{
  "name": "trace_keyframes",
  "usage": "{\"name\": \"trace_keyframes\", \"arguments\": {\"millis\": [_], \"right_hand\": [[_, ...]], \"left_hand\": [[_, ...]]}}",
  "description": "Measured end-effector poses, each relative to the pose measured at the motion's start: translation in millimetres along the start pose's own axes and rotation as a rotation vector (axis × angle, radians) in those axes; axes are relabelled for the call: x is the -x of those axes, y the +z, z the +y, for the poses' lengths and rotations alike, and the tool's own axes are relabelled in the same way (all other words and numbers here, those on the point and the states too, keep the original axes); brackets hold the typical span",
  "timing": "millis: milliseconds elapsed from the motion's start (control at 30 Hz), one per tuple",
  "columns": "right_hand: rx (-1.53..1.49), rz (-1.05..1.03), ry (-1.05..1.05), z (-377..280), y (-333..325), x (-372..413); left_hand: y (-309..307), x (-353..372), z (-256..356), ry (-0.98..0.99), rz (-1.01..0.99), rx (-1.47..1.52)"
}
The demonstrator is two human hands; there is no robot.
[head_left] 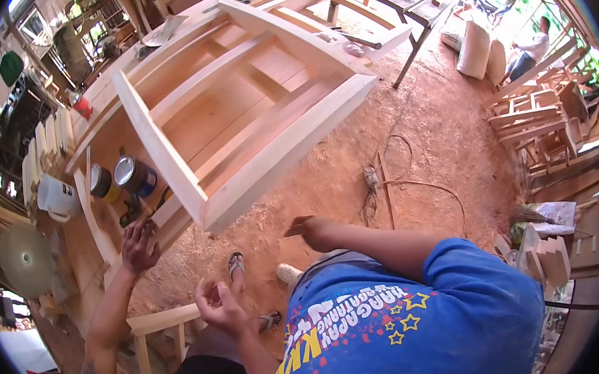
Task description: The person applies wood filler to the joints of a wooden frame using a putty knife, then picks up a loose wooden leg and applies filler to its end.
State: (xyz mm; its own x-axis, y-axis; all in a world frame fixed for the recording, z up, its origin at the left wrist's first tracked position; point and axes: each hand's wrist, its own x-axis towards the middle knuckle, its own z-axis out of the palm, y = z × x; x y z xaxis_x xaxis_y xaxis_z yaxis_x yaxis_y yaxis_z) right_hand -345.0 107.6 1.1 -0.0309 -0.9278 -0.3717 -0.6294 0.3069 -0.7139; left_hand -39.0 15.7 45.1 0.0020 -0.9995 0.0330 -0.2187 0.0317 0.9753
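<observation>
While the left hand (137, 247) rests with fingers spread and holding nothing at the lower corner of the pale wooden frame (288, 141), which lies tilted just beside two cans (126, 176), the right hand (217, 304) sits nearer the body, loosely half-curled and empty. Whether the left fingers actually touch the wood cannot be told. A co-worker in a blue shirt (424, 311) bends close on the right, one hand (310, 230) held out over the dirt floor (445, 138), just short of the frame.
</observation>
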Motion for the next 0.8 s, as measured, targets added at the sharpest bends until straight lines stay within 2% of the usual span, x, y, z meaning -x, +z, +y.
{"name": "trace_keyframes", "arguments": {"millis": [67,133,200,267,300,400,467,533,600,633,733,767,800], "right_hand": [[-0.074,0.020,-0.014,38,-34,34],[0.085,-0.016,0.064,42,-96,73],[0.075,0.038,0.246,44,-165,104],[0.042,0.263,0.090,85,-226,127],[0.067,0.316,0.076,79,-263,136],[0.194,0.460,-0.019,53,-355,153],[0.371,0.441,-0.102,55,-397,139],[0.469,0.389,-0.057,47,-427,119],[0.517,0.312,-0.037,51,-453,89],[0.534,0.312,-0.104,57,-461,70],[0.656,0.129,-0.004,47,-474,34],[0.658,0.118,0.078,38,-471,32],[0.667,0.095,0.057,38,-472,29]], "left_hand": [[28,7,39,0.149,0.022,-0.006],[60,13,72,0.278,-0.026,0.015],[96,6,102,0.543,-0.146,-0.141],[141,-2,131,0.735,-0.232,-0.274],[166,-6,146,0.800,-0.257,-0.326],[229,-25,179,0.787,-0.359,-0.676],[266,-38,185,0.722,-0.390,-0.878],[297,-52,174,0.646,-0.415,-0.978],[311,-53,168,0.563,-0.404,-1.073],[315,-50,169,0.531,-0.386,-1.122],[320,-50,171,0.473,-0.368,-1.179],[320,-51,171,0.457,-0.367,-1.182],[321,-52,174,0.447,-0.361,-1.179]]}}
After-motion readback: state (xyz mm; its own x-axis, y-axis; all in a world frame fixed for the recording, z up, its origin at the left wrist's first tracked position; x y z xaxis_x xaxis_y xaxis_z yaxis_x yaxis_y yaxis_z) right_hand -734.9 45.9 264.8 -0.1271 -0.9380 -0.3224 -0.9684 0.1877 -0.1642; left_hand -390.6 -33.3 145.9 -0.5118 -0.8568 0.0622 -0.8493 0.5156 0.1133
